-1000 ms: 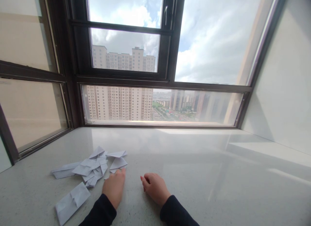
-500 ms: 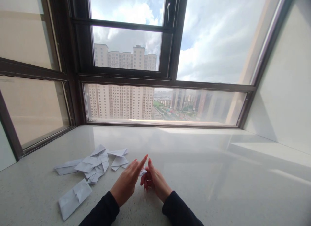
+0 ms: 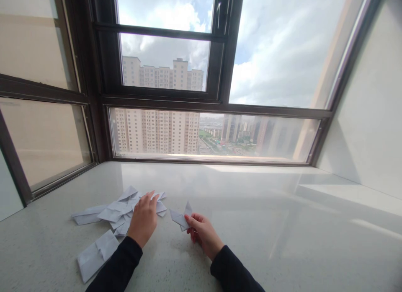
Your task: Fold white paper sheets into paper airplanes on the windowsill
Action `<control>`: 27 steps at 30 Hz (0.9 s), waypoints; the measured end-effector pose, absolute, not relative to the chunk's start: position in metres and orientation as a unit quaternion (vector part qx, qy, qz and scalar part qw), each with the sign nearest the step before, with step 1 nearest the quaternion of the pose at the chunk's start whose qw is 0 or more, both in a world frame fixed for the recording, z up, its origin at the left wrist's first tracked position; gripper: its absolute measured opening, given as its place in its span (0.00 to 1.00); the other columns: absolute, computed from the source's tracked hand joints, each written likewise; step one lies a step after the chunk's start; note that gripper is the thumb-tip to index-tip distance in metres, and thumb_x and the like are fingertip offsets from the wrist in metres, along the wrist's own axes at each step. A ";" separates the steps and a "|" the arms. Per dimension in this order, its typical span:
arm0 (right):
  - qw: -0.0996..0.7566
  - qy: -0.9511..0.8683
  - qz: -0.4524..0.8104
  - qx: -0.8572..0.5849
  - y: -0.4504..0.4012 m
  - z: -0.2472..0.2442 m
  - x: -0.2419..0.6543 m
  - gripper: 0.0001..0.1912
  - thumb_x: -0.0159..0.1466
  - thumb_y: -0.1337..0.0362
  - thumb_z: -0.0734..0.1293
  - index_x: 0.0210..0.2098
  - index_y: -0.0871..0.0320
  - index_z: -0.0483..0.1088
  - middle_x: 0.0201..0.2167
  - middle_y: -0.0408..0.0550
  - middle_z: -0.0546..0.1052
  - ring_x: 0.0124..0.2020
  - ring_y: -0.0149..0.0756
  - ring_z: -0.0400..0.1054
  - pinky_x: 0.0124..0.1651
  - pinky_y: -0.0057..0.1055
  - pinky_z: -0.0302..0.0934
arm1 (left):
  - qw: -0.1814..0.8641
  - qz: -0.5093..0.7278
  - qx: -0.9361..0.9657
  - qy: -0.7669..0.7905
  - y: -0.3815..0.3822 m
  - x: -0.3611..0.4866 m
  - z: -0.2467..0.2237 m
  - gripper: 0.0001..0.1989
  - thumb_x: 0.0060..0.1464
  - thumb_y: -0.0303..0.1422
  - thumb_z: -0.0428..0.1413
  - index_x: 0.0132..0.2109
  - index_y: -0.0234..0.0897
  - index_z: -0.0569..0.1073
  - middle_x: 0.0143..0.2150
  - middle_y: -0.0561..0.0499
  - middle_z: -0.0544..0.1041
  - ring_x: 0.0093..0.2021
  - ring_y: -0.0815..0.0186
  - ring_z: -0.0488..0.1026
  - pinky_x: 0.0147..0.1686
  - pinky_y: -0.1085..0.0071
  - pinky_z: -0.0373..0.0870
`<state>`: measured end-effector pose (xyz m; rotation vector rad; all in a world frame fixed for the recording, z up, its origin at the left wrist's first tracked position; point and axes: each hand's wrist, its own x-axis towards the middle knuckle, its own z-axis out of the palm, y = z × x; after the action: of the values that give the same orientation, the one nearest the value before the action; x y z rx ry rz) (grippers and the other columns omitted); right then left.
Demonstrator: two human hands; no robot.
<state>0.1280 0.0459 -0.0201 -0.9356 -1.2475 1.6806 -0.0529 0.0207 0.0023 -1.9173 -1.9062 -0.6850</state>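
Between the thumb and fingers of my right hand [image 3: 202, 233] is a small folded white paper [image 3: 179, 218] with two pointed ends sticking up, held just above the pale counter [image 3: 251, 233]. My left hand [image 3: 144, 218] is over the right side of a pile of folded white papers [image 3: 116, 212], its fingers apart and bent a little. Part of the pile is hidden behind it. Whether its fingertips touch a paper cannot be made out. A larger folded packet of white paper [image 3: 96, 256] lies nearer, beside my left sleeve.
Dark-framed windows [image 3: 163, 101] rise behind the counter, with tall buildings outside. On the right stands a white wall [image 3: 373, 116]. Sunlight and reflections streak the counter's right side.
My left hand has moved left, away from my right hand, to the paper pile. The folded paper in my right hand, mostly hidden before, now shows its two points.
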 end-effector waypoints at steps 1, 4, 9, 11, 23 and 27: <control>0.408 -0.496 0.668 -0.376 0.046 -0.021 0.128 0.22 0.43 0.47 0.68 0.20 0.60 0.60 0.10 0.35 0.63 0.08 0.18 0.49 0.12 0.20 0.39 | 0.182 -0.215 -0.647 -0.709 0.023 -0.060 0.001 0.24 0.43 0.20 0.44 0.50 0.30 0.64 0.53 0.40 0.64 0.54 0.54 0.57 0.50 0.60 0.56; 0.400 -0.500 0.671 -0.374 0.047 -0.023 0.128 0.22 0.42 0.47 0.68 0.20 0.60 0.60 0.09 0.34 0.61 0.08 0.18 0.49 0.12 0.20 0.40 | 0.160 -0.149 -0.576 -0.788 0.026 -0.075 -0.004 0.21 0.47 0.26 0.46 0.50 0.26 0.63 0.54 0.34 0.62 0.54 0.50 0.57 0.49 0.57 0.55; 0.400 -0.509 0.669 -0.366 0.048 -0.025 0.128 0.23 0.42 0.47 0.68 0.21 0.60 0.60 0.10 0.35 0.64 0.08 0.19 0.51 0.12 0.20 0.42 | 0.091 -0.119 -0.570 -0.807 0.025 -0.084 -0.003 0.22 0.49 0.27 0.44 0.51 0.20 0.60 0.48 0.30 0.67 0.48 0.54 0.66 0.45 0.62 0.61; 0.402 -0.516 0.667 -0.357 0.048 -0.026 0.128 0.22 0.43 0.47 0.68 0.22 0.60 0.60 0.11 0.37 0.66 0.08 0.20 0.52 0.12 0.21 0.44 | 0.087 -0.123 -0.579 -0.801 0.024 -0.085 0.001 0.22 0.48 0.24 0.43 0.51 0.21 0.59 0.46 0.32 0.70 0.45 0.57 0.69 0.42 0.66 0.63; 0.402 -0.531 0.661 -0.346 0.048 -0.025 0.127 0.24 0.43 0.47 0.67 0.26 0.61 0.61 0.12 0.38 0.68 0.09 0.21 0.55 0.13 0.21 0.49 | 0.041 -0.481 -0.685 -0.546 0.018 -0.053 0.021 0.10 0.52 0.32 0.44 0.43 0.37 0.60 0.40 0.47 0.72 0.42 0.65 0.71 0.40 0.70 0.67; 0.408 -0.535 0.652 -0.349 0.048 -0.026 0.127 0.25 0.43 0.45 0.67 0.27 0.61 0.61 0.12 0.37 0.67 0.09 0.22 0.55 0.13 0.21 0.48 | -0.083 -0.511 -0.693 -0.502 0.015 -0.032 0.014 0.07 0.50 0.33 0.48 0.38 0.37 0.64 0.36 0.49 0.73 0.36 0.65 0.72 0.36 0.70 0.70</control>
<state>0.1271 0.0482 -0.0258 -0.8798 -1.3478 1.6432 -0.0323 0.0152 0.0136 -2.2996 -1.6661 -1.6971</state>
